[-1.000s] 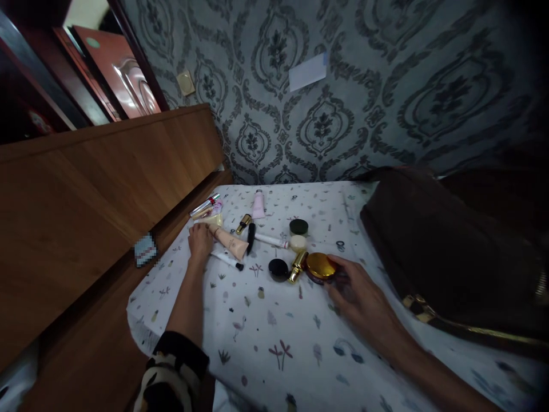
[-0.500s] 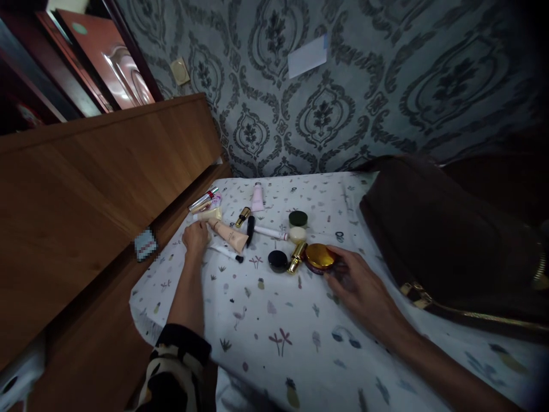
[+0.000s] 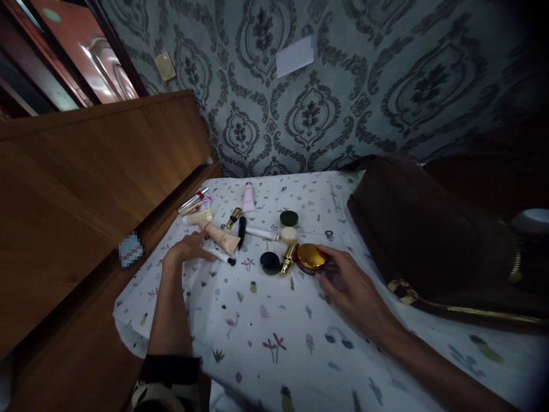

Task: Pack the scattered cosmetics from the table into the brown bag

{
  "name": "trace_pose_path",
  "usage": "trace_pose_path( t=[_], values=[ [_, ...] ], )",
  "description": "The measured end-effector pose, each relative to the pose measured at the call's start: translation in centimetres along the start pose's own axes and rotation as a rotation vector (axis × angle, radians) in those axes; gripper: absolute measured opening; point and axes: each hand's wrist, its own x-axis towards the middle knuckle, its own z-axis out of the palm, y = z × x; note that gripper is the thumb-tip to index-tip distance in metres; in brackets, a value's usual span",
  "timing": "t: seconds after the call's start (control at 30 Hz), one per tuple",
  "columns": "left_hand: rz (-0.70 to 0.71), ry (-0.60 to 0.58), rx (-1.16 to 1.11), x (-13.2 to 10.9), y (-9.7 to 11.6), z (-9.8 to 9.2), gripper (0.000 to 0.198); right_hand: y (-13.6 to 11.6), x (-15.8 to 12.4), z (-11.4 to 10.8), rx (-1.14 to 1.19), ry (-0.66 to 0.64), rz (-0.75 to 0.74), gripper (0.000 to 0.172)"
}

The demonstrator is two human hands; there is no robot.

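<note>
From the head cam: right hand (image 3: 349, 277) has thumb and fingers pinching the right side of a gold-lidded jar (image 3: 311, 256), which is sitting on a white printed cloth (image 3: 240, 355). Just left of it there's a shiny gold tube (image 3: 289, 258), then a black round jar (image 3: 270, 262). Left hand (image 3: 187, 249) has its thumb and fingers spread, right by a peach squeeze tube (image 3: 222, 237) and a dark-tipped brush (image 3: 223, 257); can't tell if it's touching either. Big brown bag (image 3: 424, 229) off to the right.
</note>
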Motion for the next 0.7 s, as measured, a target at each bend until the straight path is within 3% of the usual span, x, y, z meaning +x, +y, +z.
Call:
trace_pose_path(
  t=[0.23, 0.43, 0.7],
  values=[
    [-0.112, 0.139, 0.168, 0.4, 3.0, 1.3, 0.065, -0.2, -0.1, -0.1, 0.007, -0.005, 0.010, 0.045],
    [-0.219, 0.276, 0.207, 1.1, 5.9, 2.5, 0.059, -0.3, -0.1, -0.2, 0.024, -0.007, 0.000, 0.045],
    [-0.258, 0.170, 0.192, -0.7, 5.4, 0.2, 0.039, -0.4, -0.1, -0.1, 0.055, -0.001, 0.003, 0.046]
  ],
)
